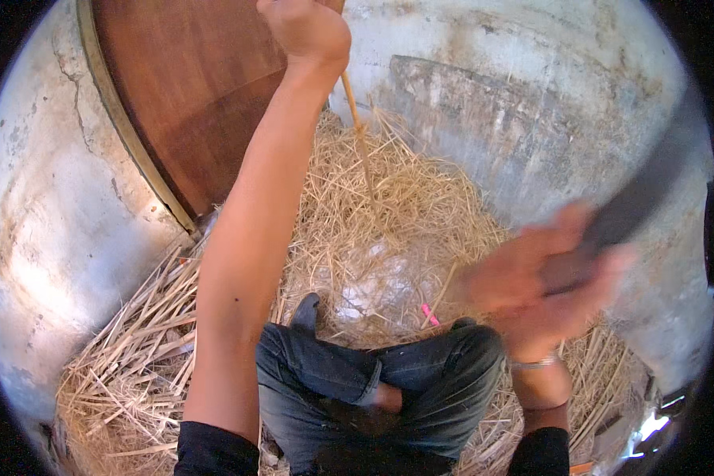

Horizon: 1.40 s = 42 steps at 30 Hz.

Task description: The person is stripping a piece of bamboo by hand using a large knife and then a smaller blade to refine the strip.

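My left hand (305, 28) is raised at the top edge of the head view, its fingers closed in a fist and partly cut off. A thin, straight stick (355, 111) of yellow-brown cane runs down from behind that wrist, and its lower end reaches the straw. The hand appears to hold its upper part, which is hidden. On the right, my right hand (523, 289), smeared by motion, grips a large knife (650, 186). Its broad dark blade points up and to the right, also blurred.
Loose straw (420, 186) and split stalks (147, 333) cover the ground around my bent legs (317, 397). A brown wooden panel (190, 87) stands at the upper left, beside a stained pale wall (47, 159). Another worn wall (516, 103) rises behind. A small pink piece (429, 315) lies near my knee.
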Each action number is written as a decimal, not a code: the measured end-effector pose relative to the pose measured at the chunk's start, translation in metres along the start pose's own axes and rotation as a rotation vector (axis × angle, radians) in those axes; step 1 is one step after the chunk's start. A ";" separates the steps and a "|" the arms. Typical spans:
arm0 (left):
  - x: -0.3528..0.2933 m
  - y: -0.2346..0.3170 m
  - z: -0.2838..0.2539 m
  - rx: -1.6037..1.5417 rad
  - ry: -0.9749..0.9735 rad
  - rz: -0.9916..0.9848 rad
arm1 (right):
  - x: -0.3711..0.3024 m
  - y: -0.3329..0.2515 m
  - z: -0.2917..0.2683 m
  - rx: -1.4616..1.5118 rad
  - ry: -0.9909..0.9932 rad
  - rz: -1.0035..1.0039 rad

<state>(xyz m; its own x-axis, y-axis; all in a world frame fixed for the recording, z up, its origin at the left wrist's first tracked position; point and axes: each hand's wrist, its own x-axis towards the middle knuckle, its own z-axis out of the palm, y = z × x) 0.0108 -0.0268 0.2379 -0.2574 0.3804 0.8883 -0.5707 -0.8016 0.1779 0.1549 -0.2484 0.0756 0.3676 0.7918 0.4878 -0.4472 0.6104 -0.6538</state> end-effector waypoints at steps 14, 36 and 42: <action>-0.002 0.007 0.000 0.015 -0.004 0.053 | 0.000 0.006 -0.006 -0.282 -0.114 0.055; -0.010 0.060 -0.034 0.014 0.363 -0.021 | 0.001 0.054 -0.051 0.076 0.160 1.056; -0.018 0.054 -0.023 0.102 0.180 -0.086 | 0.001 0.003 0.015 0.123 0.109 0.375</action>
<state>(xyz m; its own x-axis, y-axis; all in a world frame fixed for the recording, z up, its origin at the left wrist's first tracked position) -0.0332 -0.0660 0.2222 -0.3515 0.5178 0.7799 -0.5167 -0.8020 0.2997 0.1418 -0.2453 0.0826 0.2420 0.9570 0.1598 -0.6582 0.2829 -0.6976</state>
